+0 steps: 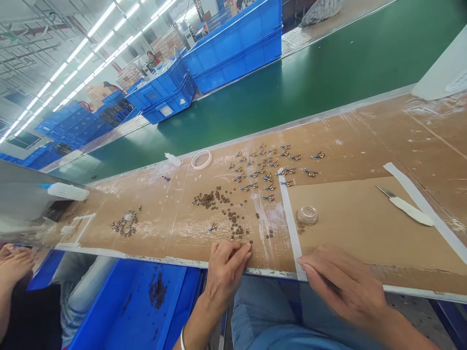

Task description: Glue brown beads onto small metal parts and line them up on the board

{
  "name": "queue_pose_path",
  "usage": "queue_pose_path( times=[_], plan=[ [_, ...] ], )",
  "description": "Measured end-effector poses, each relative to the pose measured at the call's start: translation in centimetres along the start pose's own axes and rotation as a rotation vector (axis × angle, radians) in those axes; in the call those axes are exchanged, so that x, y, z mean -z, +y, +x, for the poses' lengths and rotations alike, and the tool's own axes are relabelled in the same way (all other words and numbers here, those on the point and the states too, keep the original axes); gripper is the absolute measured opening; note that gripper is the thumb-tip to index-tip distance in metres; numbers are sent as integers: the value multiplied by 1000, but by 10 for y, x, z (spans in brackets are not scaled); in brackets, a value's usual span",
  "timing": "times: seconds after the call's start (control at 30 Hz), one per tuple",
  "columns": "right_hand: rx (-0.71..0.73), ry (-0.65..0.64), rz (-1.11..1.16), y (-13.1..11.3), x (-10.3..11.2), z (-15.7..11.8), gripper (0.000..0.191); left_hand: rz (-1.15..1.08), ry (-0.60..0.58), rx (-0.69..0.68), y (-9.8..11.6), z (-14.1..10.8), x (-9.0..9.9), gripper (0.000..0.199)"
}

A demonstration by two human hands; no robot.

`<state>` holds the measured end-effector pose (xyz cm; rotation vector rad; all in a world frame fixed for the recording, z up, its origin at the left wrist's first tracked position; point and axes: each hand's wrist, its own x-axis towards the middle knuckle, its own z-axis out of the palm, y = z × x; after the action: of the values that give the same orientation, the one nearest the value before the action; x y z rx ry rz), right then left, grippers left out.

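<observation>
My left hand [228, 265] rests at the table's front edge, thumb and index finger pressed together beside the small brown discs [235, 221]; anything between the fingertips is too small to make out. To the right, my right hand [343, 282] lies low over the edge, its thumb and finger together near the lower end of a white tape strip [291, 218]. What it holds, if anything, is hidden. One small blue and yellow figure [212, 227] lies just above my left hand. Farther back, several similar figures [268, 180] are spread in loose rows.
A clear round lid [307, 215] and a white-handled knife [410, 210] lie on the right. Behind are a tape roll [201, 159], a green belt [310, 82] and blue crates [237, 48]. At far left, another person's hands [14, 262] show near a blue bin [134, 301].
</observation>
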<state>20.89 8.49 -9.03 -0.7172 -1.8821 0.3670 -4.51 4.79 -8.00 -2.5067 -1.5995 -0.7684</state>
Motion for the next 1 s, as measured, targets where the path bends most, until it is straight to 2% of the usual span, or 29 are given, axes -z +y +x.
queue_pose_path(
  times=[0.33,0.5,0.57,0.7,0.83,0.9,1.0],
  plan=[
    [5,5,-7,0,0,1,18,13,11,43,-4,-5,-9,28],
    [-13,6,-5,0,0,0,18,1,44,44,0,-4,-3,27],
    [-6,11,-7,0,0,0,17,22,109,100,-7,-8,4,26],
    [-5,33,-12,-1,0,0,17,119,240,358,-39,-18,20,18],
    [-2,47,-9,0,-1,-2,15,57,115,474,-67,-17,25,21],
    [-2,57,-11,0,-2,-3,15,14,59,472,-72,-13,23,21],
    [2,71,-14,0,-2,-4,15,7,70,430,-71,-9,18,18]
  ],
)
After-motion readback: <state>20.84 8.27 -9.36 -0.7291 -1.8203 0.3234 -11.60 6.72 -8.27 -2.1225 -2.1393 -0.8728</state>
